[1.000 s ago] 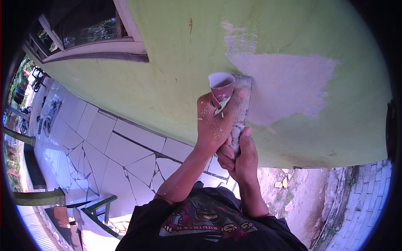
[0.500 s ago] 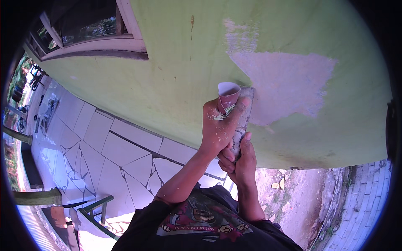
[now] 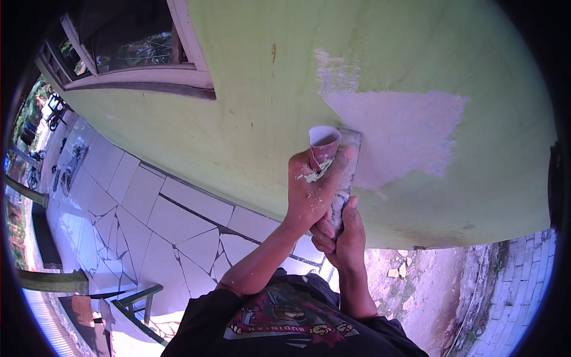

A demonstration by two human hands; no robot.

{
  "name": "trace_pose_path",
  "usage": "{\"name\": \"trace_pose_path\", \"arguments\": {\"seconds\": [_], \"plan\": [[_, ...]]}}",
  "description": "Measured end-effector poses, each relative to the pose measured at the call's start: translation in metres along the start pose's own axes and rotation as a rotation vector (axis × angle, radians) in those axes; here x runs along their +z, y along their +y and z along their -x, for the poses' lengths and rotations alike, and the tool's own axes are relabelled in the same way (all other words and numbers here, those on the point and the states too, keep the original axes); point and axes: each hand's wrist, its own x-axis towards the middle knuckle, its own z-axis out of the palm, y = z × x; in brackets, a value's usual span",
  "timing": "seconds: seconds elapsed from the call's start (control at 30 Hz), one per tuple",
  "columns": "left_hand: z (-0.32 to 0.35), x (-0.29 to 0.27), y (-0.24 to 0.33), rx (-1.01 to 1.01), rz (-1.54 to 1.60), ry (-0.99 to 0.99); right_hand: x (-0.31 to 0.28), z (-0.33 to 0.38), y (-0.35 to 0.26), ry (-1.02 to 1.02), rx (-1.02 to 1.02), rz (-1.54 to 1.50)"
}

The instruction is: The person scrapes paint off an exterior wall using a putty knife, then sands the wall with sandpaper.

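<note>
A flat, worn, paint-caked scraper (image 3: pixel 347 184) slants upward in front of the green wall (image 3: pixel 256 143), its top end at the left edge of a pale stripped patch (image 3: pixel 404 131). My left hand (image 3: pixel 312 184) is closed around its upper part, thumb along the face. Tucked into that same hand is a rolled piece of reddish-brown sandpaper (image 3: pixel 322 152), with light green paint flakes (image 3: pixel 315 172) caught beside it. Lower down, my right hand (image 3: pixel 346 238) wraps the scraper's bottom end. Whether the blade touches the wall cannot be made out.
A framed window (image 3: pixel 137 44) is at the upper left. Pale broken-tile flooring (image 3: pixel 178 220) runs below the wall on the left, with a dark green frame (image 3: pixel 140 300) standing on it. At the right lie rough ground (image 3: pixel 428 291) and grey paving (image 3: pixel 517 285).
The wall, window and stripped patch sit lower in view. Both hands keep their hold, and the scraper's top has moved slightly higher against the patch.
</note>
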Motion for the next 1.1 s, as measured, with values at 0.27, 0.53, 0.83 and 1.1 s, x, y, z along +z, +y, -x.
{"name": "trace_pose_path", "arguments": {"seconds": [0.27,0.53,0.83,1.1], "plan": [[-0.013,0.005,0.039,-0.437,0.005,-0.054,0.002,-0.011,-0.013,-0.037,-0.028,0.025],[-0.007,-0.005,0.034,-0.447,0.047,-0.187,-0.013,-0.004,-0.005,-0.041,0.009,0.071],[0.055,0.003,-0.075,-0.302,0.06,0.139,-0.075,0.023,0.028,0.086,0.129,0.185],[0.096,0.023,-0.09,-0.797,0.505,-0.191,-0.13,0.054,-0.001,0.115,0.281,0.125]]}}
